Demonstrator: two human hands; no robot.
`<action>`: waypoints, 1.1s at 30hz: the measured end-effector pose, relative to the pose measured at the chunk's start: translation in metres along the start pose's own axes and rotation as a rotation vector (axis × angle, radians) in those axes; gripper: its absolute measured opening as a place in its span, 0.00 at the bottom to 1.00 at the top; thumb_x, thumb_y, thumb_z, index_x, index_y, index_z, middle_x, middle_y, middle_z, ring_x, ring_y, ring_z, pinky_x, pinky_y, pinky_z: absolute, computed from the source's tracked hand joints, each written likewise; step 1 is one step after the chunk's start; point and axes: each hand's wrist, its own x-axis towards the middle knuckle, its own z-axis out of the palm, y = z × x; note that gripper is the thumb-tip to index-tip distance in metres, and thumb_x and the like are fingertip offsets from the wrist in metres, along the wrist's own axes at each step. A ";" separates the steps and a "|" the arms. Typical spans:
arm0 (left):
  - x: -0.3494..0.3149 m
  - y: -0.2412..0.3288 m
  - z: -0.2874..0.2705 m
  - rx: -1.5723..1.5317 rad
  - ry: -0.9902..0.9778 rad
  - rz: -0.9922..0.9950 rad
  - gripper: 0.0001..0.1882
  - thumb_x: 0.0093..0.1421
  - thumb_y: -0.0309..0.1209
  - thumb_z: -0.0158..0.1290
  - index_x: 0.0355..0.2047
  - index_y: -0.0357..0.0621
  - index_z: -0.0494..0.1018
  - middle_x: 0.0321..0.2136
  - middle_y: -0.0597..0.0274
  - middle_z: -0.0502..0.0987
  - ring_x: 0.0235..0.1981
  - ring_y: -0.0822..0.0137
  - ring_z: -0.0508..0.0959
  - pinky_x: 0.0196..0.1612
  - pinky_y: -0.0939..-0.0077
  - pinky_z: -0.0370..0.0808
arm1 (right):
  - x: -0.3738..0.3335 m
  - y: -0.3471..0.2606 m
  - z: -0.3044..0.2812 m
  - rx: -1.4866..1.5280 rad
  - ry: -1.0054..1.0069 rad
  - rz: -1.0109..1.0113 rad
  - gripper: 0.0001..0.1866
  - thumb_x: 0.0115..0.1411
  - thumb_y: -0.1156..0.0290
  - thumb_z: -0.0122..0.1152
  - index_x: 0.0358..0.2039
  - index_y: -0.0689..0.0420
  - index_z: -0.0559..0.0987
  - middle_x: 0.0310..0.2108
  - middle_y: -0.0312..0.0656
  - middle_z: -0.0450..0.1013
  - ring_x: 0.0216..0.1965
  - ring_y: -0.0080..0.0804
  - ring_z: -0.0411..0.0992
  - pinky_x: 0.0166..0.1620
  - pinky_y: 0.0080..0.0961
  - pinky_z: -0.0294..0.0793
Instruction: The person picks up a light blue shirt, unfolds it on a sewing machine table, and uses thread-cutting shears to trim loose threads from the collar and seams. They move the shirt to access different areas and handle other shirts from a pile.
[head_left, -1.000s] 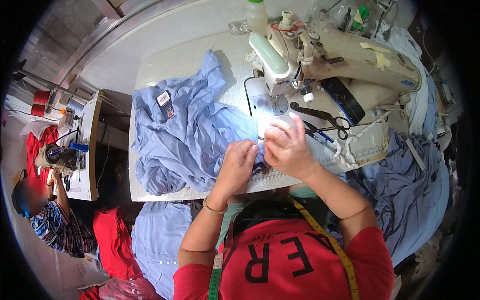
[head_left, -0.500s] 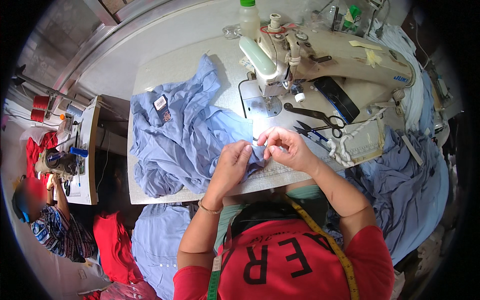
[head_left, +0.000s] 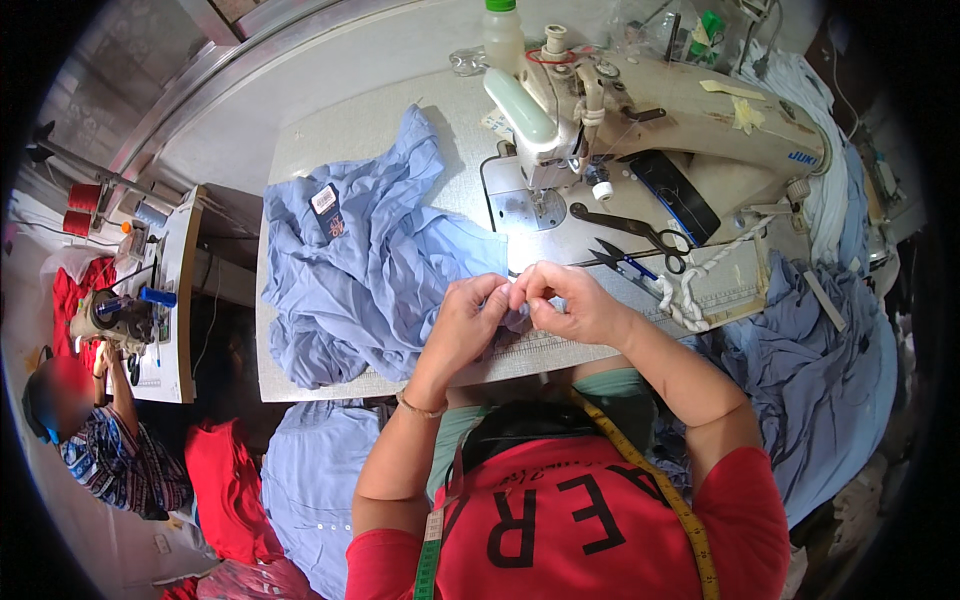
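In a cramped sewing room, a pale worktop (head_left: 455, 120) reaches out beyond the hands, with a sewing machine (head_left: 700, 105) ahead of them and to their right, and dark scissors (head_left: 635, 227) just past the right hand. The crumpled blue garment (head_left: 365, 260) lies left of the hands and ahead, its near edge pinched in the left hand (head_left: 470, 318), while the right hand (head_left: 575, 306) meets it with fingers curled narrow, their hold hidden. The step in hand seems to be fine fingertip work at that edge; the next move probably calls for a steady left pinch.
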 end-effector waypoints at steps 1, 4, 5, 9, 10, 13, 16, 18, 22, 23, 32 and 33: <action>-0.001 0.002 -0.002 -0.009 -0.009 -0.012 0.12 0.62 0.32 0.48 0.31 0.33 0.73 0.18 0.70 0.68 0.23 0.79 0.65 0.27 0.80 0.65 | 0.001 0.001 -0.003 -0.156 -0.020 0.018 0.04 0.50 0.80 0.51 0.28 0.60 0.67 0.29 0.48 0.71 0.27 0.41 0.70 0.30 0.32 0.71; -0.004 -0.002 0.000 0.060 0.010 -0.017 0.12 0.63 0.32 0.48 0.31 0.34 0.72 0.20 0.71 0.68 0.25 0.80 0.65 0.29 0.82 0.64 | 0.004 0.002 -0.007 -0.510 -0.084 0.015 0.05 0.52 0.78 0.50 0.30 0.60 0.66 0.27 0.50 0.69 0.28 0.48 0.70 0.31 0.37 0.70; -0.004 -0.004 0.001 0.098 0.023 -0.013 0.11 0.63 0.32 0.48 0.31 0.34 0.72 0.21 0.72 0.69 0.25 0.80 0.65 0.29 0.83 0.64 | 0.000 0.000 0.000 -0.549 -0.107 -0.023 0.05 0.52 0.78 0.50 0.30 0.61 0.66 0.27 0.50 0.68 0.29 0.48 0.70 0.33 0.37 0.70; -0.010 0.004 -0.006 -0.113 0.028 -0.034 0.12 0.62 0.31 0.48 0.28 0.33 0.72 0.16 0.59 0.69 0.20 0.72 0.67 0.26 0.74 0.65 | 0.001 0.014 -0.037 -0.871 0.094 0.178 0.06 0.53 0.76 0.48 0.31 0.62 0.64 0.27 0.51 0.67 0.29 0.51 0.68 0.34 0.39 0.69; -0.014 0.003 -0.006 -0.104 0.034 -0.017 0.12 0.62 0.31 0.48 0.28 0.33 0.72 0.16 0.60 0.69 0.20 0.73 0.67 0.25 0.75 0.65 | -0.002 0.007 -0.042 -0.844 0.171 0.245 0.07 0.54 0.75 0.50 0.32 0.62 0.64 0.26 0.48 0.66 0.28 0.43 0.69 0.33 0.35 0.69; -0.014 0.004 -0.004 -0.145 0.050 0.005 0.12 0.62 0.31 0.48 0.28 0.33 0.72 0.16 0.60 0.69 0.20 0.72 0.67 0.25 0.75 0.64 | 0.000 0.002 -0.038 -0.286 0.143 0.391 0.08 0.57 0.75 0.54 0.35 0.62 0.68 0.28 0.40 0.68 0.29 0.26 0.68 0.35 0.24 0.69; -0.014 0.004 -0.007 -0.148 -0.007 -0.060 0.11 0.62 0.32 0.49 0.32 0.35 0.73 0.21 0.69 0.69 0.25 0.78 0.66 0.30 0.81 0.65 | -0.005 0.003 -0.010 0.251 0.111 0.481 0.09 0.57 0.76 0.57 0.39 0.62 0.70 0.33 0.35 0.69 0.32 0.20 0.67 0.39 0.19 0.69; -0.014 0.003 -0.009 -0.113 -0.042 -0.094 0.11 0.62 0.33 0.50 0.34 0.36 0.73 0.24 0.74 0.69 0.28 0.81 0.65 0.32 0.84 0.65 | -0.001 -0.001 -0.001 0.313 0.074 0.439 0.12 0.57 0.76 0.58 0.42 0.61 0.72 0.34 0.32 0.69 0.35 0.16 0.66 0.40 0.18 0.69; -0.010 0.006 -0.006 -0.044 -0.002 0.035 0.10 0.59 0.31 0.52 0.33 0.35 0.74 0.22 0.59 0.73 0.27 0.66 0.71 0.32 0.75 0.67 | -0.005 0.005 0.005 0.332 0.132 0.426 0.12 0.57 0.78 0.57 0.42 0.62 0.72 0.34 0.34 0.71 0.36 0.18 0.69 0.42 0.17 0.70; -0.009 0.009 -0.004 -0.034 0.021 0.101 0.10 0.57 0.31 0.53 0.33 0.35 0.74 0.22 0.53 0.74 0.26 0.59 0.74 0.31 0.70 0.68 | -0.005 0.003 0.005 0.310 0.166 0.421 0.11 0.57 0.78 0.57 0.41 0.62 0.72 0.34 0.34 0.71 0.36 0.18 0.69 0.41 0.17 0.70; -0.010 0.000 0.007 -0.018 0.080 -0.034 0.08 0.56 0.30 0.54 0.28 0.36 0.75 0.20 0.55 0.75 0.22 0.65 0.73 0.30 0.73 0.69 | -0.016 -0.006 -0.007 -0.338 0.145 0.357 0.13 0.52 0.80 0.57 0.40 0.59 0.74 0.34 0.41 0.72 0.38 0.30 0.72 0.42 0.24 0.71; -0.009 0.002 0.008 -0.044 0.093 -0.013 0.09 0.57 0.30 0.53 0.28 0.34 0.75 0.17 0.57 0.73 0.19 0.68 0.71 0.27 0.75 0.67 | -0.015 -0.011 -0.023 -0.685 0.126 0.281 0.14 0.51 0.80 0.56 0.40 0.59 0.74 0.35 0.43 0.71 0.39 0.33 0.71 0.43 0.27 0.71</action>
